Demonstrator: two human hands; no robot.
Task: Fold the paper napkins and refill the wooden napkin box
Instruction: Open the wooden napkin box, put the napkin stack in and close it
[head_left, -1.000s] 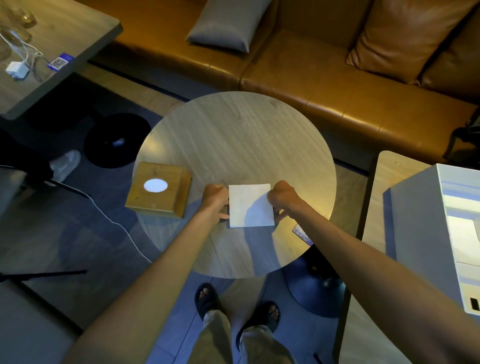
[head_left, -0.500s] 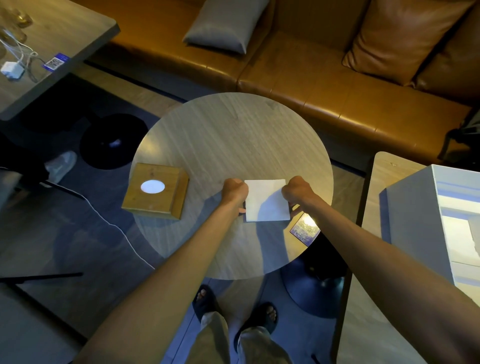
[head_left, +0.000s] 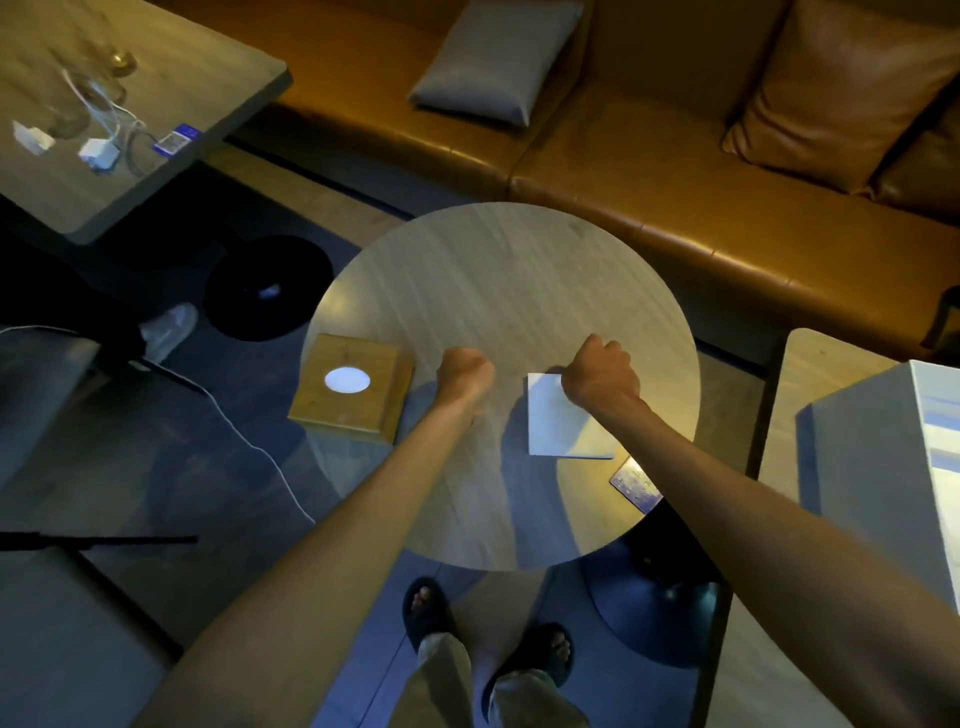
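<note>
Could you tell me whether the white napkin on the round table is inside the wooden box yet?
Not yet. The napkin lies flat on the round table under the right hand, apart from the wooden box.

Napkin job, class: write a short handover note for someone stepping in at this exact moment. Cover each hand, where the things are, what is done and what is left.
Left hand: closed in a loose fist over the round table, holding nothing visible, between box and napkin.
Right hand: fingers curled down on the far right corner of the napkin.
Napkin: folded white square, flat on the table.
Wooden box: at the table's left edge, lid on, white showing through its oval opening.
Left: finish the fold if needed, then put the napkin into the box.
</note>
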